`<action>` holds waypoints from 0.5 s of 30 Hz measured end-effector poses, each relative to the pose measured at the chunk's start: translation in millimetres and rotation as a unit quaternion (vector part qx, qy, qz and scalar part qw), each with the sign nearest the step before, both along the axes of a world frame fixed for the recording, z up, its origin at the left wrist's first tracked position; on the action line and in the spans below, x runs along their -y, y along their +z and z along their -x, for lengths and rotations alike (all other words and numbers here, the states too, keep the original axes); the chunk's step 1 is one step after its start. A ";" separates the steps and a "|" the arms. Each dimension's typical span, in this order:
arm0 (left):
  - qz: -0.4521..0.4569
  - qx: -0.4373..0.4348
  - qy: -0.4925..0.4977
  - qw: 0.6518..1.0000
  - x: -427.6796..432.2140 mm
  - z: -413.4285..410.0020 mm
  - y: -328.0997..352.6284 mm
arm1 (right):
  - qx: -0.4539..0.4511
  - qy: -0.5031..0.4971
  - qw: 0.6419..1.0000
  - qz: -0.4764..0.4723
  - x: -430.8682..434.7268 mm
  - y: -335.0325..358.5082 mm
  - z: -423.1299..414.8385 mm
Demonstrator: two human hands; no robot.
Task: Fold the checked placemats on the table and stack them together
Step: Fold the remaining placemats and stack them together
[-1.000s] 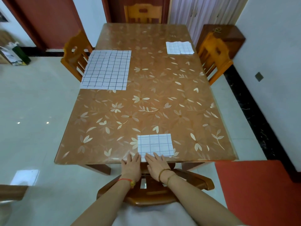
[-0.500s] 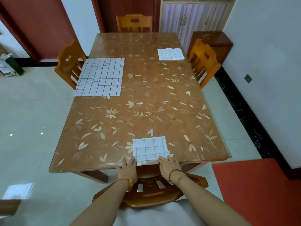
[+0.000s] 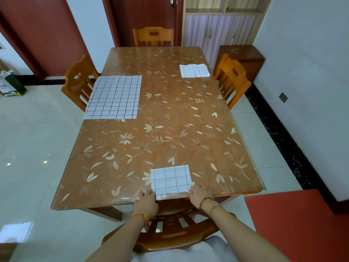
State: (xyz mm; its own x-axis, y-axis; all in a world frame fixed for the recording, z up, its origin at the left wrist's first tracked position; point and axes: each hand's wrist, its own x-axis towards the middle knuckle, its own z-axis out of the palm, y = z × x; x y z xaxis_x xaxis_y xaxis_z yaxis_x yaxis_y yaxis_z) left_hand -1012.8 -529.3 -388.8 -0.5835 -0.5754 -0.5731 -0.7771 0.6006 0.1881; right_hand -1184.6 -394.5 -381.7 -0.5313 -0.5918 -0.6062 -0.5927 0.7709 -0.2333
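Status, clock taken from the table [image 3: 170, 120] centre: at 10 o'clock one checked placemat [image 3: 113, 97] lies fully open and flat, not folded yet. At 6 o'clock, on the near edge, our left hand [image 3: 146, 202] lies flat with fingers released, tips just beside the near-left corner of the folded placemat [image 3: 171, 178]; it grasps nothing. That mat is down to a small square, so we judge its fold done. Our right hand [image 3: 200, 195] mirrors the left at the near-right corner, fingers extended, released, no grip. At 1 o'clock sits the far folded placemat [image 3: 194, 70]; we cannot tell whether it's one piece or two side by side. Left to do: fold the 10 o'clock mat, then gather everything into one stack, since the pieces are well apart.
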 end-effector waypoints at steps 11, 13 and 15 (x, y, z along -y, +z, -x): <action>-0.122 -0.168 0.383 0.900 29.5 28.8 -4.2 | 0.057 -0.315 0.934 0.156 30.1 -5.2 33.7; -0.140 -0.176 0.430 0.874 34.8 32.6 -7.6 | 0.070 -0.347 0.922 0.154 35.2 -10.9 41.6; -0.152 -0.179 0.458 0.857 39.3 35.6 -12.1 | 0.089 -0.371 0.910 0.161 41.5 -13.9 44.7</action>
State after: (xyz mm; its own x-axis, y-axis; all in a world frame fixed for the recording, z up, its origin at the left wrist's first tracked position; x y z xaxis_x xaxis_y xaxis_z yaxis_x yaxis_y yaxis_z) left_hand -1048.5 -568.6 -400.9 -0.1363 -0.7427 -0.6556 -0.7562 -0.3495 0.5532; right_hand -1229.3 -435.9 -395.5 -0.7672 -0.2730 -0.5804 0.1317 0.8186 -0.5591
